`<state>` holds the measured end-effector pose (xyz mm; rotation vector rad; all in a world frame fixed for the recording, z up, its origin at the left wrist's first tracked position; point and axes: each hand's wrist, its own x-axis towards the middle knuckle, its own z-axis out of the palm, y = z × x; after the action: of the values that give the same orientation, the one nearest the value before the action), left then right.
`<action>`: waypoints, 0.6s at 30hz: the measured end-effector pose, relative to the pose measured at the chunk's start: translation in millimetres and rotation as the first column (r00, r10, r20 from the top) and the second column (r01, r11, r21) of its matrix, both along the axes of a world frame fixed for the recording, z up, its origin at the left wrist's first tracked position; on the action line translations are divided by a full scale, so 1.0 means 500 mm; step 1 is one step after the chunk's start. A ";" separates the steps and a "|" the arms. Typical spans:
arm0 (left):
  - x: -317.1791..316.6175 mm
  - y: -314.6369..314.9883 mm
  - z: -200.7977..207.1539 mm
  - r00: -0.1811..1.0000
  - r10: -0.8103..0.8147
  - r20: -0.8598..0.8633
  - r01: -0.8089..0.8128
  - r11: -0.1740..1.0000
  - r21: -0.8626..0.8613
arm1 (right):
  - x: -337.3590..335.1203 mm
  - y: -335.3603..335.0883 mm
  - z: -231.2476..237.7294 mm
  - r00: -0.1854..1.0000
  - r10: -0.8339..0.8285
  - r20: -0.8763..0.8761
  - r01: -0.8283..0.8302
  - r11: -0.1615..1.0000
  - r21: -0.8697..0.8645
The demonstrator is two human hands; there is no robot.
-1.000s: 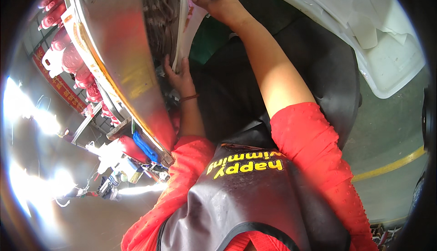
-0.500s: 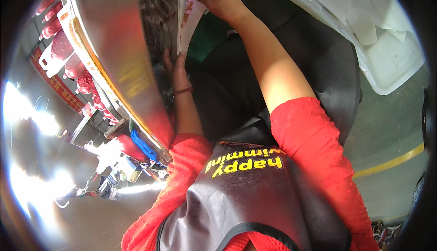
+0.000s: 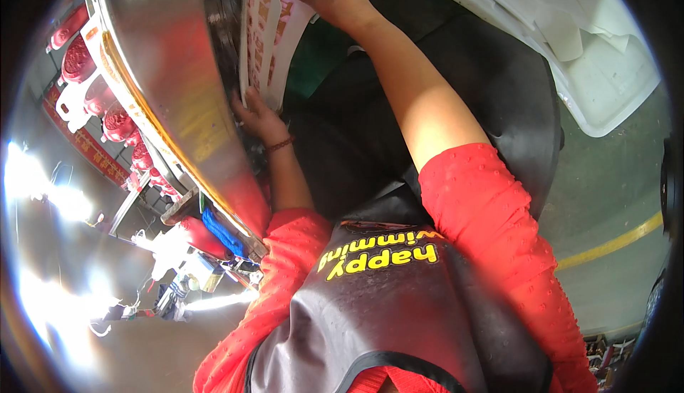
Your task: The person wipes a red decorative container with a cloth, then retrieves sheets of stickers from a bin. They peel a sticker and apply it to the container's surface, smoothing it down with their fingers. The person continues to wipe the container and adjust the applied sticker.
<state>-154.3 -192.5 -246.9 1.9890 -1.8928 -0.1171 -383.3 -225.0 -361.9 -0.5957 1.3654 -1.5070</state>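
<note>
A white, thin, flat piece (image 3: pixel 262 44) with pink, red and brown print stands along the inner side of a metal edge at the upper left. It looks like layered sheets or flattened bags; which, I cannot tell. My right hand (image 3: pixel 338 1) pinches its upper corner between thumb and fingers. At the lower end my left hand (image 3: pixel 262 118), with a dark red bead bracelet on the wrist, has its thumb against the piece. The other fingers of that hand are spread along the side, partly in shadow.
A shiny metal panel (image 3: pixel 164 58) curves down my left side. Beyond it hang several red rounded items (image 3: pixel 117 121) and a blue cloth (image 3: pixel 222 233). White plastic tubs (image 3: pixel 605 101) stand at the upper right on a green floor with a yellow line (image 3: pixel 605 242).
The printed piece has shifted left and turned so more of its face shows. My left hand has moved left with its lower end; my right hand has moved slightly left.
</note>
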 end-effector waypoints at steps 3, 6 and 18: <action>0.005 0.014 0.001 0.945 -0.166 0.282 0.173 0.985 -0.001 | 0.002 -0.002 -0.001 0.998 0.046 -0.049 -0.045 0.999 0.027; 0.004 0.020 0.006 0.928 -0.235 0.290 0.242 0.970 0.013 | 0.005 -0.004 -0.002 0.997 0.031 -0.073 -0.029 0.999 0.030; -0.053 0.046 0.065 0.990 -0.069 0.121 0.064 0.997 0.038 | 0.011 -0.003 0.014 0.999 -0.042 -0.007 0.042 0.997 0.059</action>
<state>-180.8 -169.7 -214.6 1.9973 -2.0474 -0.0466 -378.0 -226.5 -355.0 -0.5373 1.4296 -1.4939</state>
